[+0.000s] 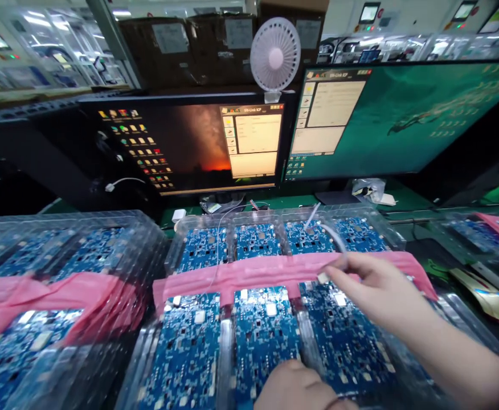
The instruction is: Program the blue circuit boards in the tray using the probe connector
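Note:
My right hand [373, 285] pinches a thin white cable [335, 236] with a small white connector [323, 278] at the fingertips. It hovers over the pink strip [249, 274] that crosses the clear plastic tray [226, 347]. Several blue circuit boards sit in that tray, among them a middle board [266, 336] and a right board [347, 336]. At the bottom edge, my left hand [296, 387] is closed over the lower end of the middle board. Its fingertips are hidden, so whatever it holds does not show.
Stacked trays of boards with pink strips [53, 296] stand on the left. Behind are two monitors [198, 148] [386, 125], a white fan [275, 55] and cardboard boxes [207, 51]. A computer mouse [484, 293] lies at right, near another tray [467, 228].

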The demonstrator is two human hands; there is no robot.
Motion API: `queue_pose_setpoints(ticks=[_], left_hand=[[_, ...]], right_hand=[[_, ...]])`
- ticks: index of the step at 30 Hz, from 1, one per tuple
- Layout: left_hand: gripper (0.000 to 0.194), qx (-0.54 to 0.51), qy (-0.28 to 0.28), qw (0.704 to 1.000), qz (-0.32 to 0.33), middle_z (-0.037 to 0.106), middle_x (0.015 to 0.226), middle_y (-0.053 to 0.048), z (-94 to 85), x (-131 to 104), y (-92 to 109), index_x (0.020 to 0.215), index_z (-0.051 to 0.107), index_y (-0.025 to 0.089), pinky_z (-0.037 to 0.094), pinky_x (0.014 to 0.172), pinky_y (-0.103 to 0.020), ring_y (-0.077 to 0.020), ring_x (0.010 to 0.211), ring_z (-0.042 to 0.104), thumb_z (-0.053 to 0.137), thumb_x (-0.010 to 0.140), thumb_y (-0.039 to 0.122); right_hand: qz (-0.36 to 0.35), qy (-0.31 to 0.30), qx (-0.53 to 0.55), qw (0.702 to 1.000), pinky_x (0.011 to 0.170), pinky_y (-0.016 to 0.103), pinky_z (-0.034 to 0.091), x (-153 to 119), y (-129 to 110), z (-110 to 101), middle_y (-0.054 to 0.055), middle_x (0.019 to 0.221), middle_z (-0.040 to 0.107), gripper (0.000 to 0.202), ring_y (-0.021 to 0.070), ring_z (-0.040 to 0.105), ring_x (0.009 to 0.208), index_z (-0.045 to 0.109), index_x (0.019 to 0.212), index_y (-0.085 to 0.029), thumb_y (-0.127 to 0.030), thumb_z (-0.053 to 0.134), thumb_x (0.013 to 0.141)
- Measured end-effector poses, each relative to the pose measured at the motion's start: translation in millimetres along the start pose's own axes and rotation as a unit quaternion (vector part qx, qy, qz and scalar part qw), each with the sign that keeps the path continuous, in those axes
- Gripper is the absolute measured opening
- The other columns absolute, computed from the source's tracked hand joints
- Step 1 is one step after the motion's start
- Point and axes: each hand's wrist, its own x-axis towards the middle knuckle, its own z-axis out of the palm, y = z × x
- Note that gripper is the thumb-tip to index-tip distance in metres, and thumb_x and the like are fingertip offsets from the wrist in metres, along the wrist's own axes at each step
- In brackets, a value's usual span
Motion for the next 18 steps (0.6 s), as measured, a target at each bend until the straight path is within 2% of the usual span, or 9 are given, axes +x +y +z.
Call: queue_pose_setpoints(ticks=[3, 7, 13, 18], left_hand=[[0.04, -0.006, 0.004, 1.0, 0.016, 0.045, 0.044, 0.007, -15.6, 5.2, 7.0, 0.079, 0.051, 0.022, 0.023, 0.04, -0.024, -0.009, 0.039, 0.037, 0.013, 0.092, 0.024], [0.026, -0.015, -0.025, 0.999, 0.025, 0.05, 0.053, 0.007, -23.6, 2.7, 15.6, 0.085, 0.048, 0.023, 0.021, 0.043, -0.026, -0.0104, 0.046, 0.041, 0.023, 0.09, 0.028], [0.013, -0.026, -0.015, 0.999, 0.012, 0.051, 0.056, 0.008, -20.2, -1.2, 23.2, 0.086, 0.044, 0.024, 0.02, 0.044, -0.027, -0.0103, 0.047, 0.042, 0.033, 0.088, 0.028], [0.008, -0.025, -0.021, 0.999, 0.007, 0.05, 0.056, 0.008, -21.6, -0.4, 25.9, 0.085, 0.043, 0.024, 0.021, 0.044, -0.027, -0.0103, 0.047, 0.042, 0.036, 0.088, 0.027]], right_hand=[[0.008, -0.061, -0.009, 0.998, 0.049, 0.021, 0.038, 5.7, -19.2, 39.2, 0.001, 0.059, 0.055, 0.026, 0.013, 0.052, 0.057, 0.054, 0.061, -0.016, -0.035, 0.047, 0.077], [0.017, -0.095, -0.079, 0.992, 0.047, 0.021, 0.033, 2.5, -18.6, 74.5, -0.001, 0.055, 0.052, 0.022, 0.0108, 0.047, 0.051, 0.055, 0.062, -0.016, -0.031, 0.048, 0.076], [0.003, -0.099, -0.13, 0.987, 0.048, 0.021, 0.032, 2.3, -6.9, 85.9, -0.002, 0.058, 0.054, 0.021, 0.0111, 0.048, 0.055, 0.059, 0.065, -0.017, -0.029, 0.048, 0.078], [-0.009, -0.107, -0.143, 0.984, 0.053, 0.023, 0.034, 2.5, -9.4, 89.7, -0.002, 0.062, 0.056, 0.019, 0.0124, 0.05, 0.059, 0.059, 0.065, -0.018, -0.027, 0.049, 0.078]])
